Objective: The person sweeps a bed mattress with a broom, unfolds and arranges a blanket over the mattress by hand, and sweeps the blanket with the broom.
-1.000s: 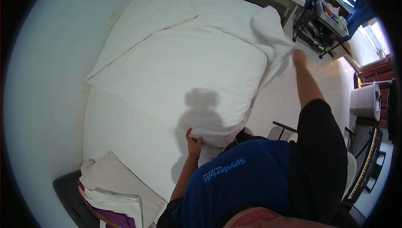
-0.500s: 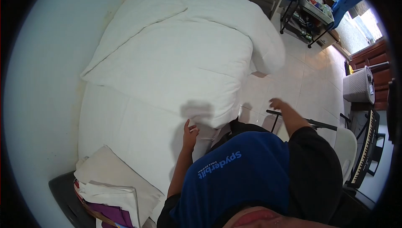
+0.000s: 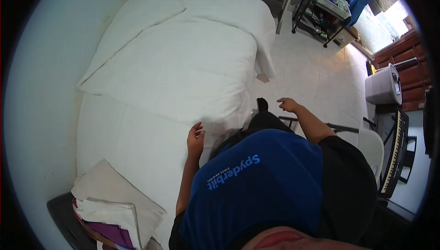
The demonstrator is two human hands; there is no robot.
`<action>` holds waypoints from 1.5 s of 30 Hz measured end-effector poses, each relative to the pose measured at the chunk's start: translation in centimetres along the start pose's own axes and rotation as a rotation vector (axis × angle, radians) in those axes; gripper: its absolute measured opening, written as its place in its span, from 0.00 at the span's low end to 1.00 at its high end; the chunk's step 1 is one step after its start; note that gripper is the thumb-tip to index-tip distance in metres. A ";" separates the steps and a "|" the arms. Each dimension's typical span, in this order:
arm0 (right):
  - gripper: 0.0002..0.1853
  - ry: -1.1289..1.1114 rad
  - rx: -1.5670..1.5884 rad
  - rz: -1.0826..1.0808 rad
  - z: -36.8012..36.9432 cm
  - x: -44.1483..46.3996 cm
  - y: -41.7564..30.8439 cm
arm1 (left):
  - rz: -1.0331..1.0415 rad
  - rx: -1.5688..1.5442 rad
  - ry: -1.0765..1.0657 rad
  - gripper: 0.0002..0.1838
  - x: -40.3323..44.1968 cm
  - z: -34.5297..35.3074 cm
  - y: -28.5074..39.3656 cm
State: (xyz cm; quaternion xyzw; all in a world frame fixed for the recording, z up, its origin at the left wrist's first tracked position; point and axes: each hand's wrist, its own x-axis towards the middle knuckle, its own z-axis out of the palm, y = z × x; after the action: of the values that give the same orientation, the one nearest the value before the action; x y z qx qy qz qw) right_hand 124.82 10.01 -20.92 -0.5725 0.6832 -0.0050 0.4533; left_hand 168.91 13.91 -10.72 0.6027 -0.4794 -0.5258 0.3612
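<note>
A white duvet covers the far part of the bed, folded back at its far left corner, with its right side hanging over the bed's edge. My left hand is over the near right side of the bed, by the duvet's near edge. Its fingers are apart and hold nothing. Out over the floor, right of the bed, my right hand hangs with loosely parted fingers, also holding nothing. The white sheet shows on the near part of the bed.
Folded cloths and a beige pillow lie at the near left. A white chair stands by my right arm. Farther right are a keyboard and a woven basket. A wheeled cart stands at the far right.
The duvet's right side, puffed outward before, has dropped against the bed's side. My right hand has moved slightly forward relative to my body; a foot now shows. The view has shifted right.
</note>
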 end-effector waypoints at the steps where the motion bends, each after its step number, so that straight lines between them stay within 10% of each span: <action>1: 0.22 0.005 -0.003 -0.011 -0.5 1.1 0.2 | -0.041 -0.032 -0.012 0.19 0.9 0.5 0.6; 10: 0.22 -0.109 0.037 -0.042 -10.3 13.2 3.2 | -0.138 -0.080 0.081 0.19 11.4 8.5 6.3; 17: 0.20 0.027 -0.174 -0.211 -22.5 18.7 1.4 | 0.228 0.834 0.078 0.26 20.1 15.3 10.0; 24: 0.23 0.332 -0.103 -0.715 -25.8 21.7 -9.5 | -0.109 0.959 -0.125 0.41 22.6 17.8 6.9; 30: 0.26 0.187 -0.284 -0.709 -25.9 21.7 -14.0 | -0.188 1.053 -0.215 0.45 23.5 18.6 8.0; 41: 0.26 0.400 -0.149 -0.715 -36.3 36.0 -7.3 | -0.347 0.966 -0.316 0.26 27.3 18.1 6.6; 45: 0.25 0.459 -0.186 -0.754 -40.0 43.9 -7.4 | -0.413 0.934 0.201 0.16 27.7 21.0 5.7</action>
State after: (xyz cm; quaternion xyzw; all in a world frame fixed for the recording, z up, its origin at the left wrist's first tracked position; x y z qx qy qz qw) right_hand 108.44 -47.59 -20.41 -0.8039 0.5071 -0.2351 0.2031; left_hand 146.81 -12.81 -17.28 0.8291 -0.4969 -0.2559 -0.0133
